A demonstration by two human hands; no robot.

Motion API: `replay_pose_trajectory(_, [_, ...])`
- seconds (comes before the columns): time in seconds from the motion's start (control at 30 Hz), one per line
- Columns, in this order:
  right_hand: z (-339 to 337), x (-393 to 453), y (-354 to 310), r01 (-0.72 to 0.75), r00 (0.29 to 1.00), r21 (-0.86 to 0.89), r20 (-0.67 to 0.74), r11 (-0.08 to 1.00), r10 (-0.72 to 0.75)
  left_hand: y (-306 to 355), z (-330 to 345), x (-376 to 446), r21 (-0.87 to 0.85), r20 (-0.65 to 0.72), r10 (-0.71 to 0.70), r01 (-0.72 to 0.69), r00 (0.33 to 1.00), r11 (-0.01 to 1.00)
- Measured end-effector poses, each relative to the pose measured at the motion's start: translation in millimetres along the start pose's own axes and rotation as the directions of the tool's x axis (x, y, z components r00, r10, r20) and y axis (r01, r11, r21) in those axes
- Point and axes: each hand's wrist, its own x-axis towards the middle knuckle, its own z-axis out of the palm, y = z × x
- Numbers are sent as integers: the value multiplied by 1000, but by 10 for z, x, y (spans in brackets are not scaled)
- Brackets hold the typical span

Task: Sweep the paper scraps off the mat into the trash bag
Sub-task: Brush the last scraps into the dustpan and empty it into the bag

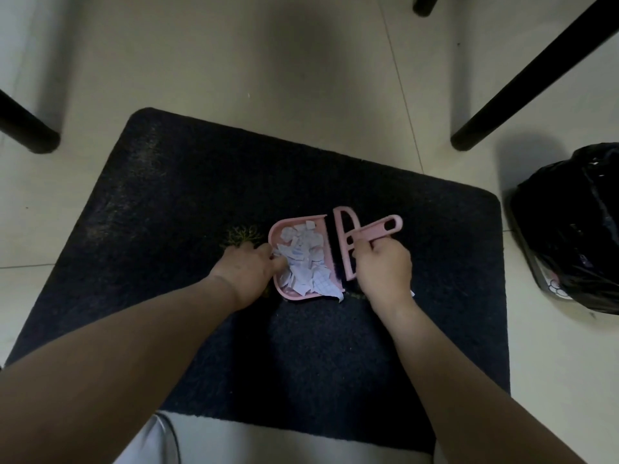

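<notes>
left hand [246,267]: fingers curled on pink dustpan [284,229] rim, paper scraps [303,259] inside
right hand [383,266]: fingers clamped on pink brush [348,244]

Pale cream floor tiles [301,72] fill the room, with thin grout lines crossing them. Beyond and left of this floor patch, a black furniture leg [26,128] stands on the tiles; to its right, a slanted black leg [522,82] meets the floor. Soft shadows darken the tiles between them.
</notes>
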Motion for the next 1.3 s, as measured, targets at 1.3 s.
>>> replay_pose_trajectory(1.3, [-750,-66,838,-215,935,101,-265,971,234,971,-138,253,25,-32,157,-157,987,987])
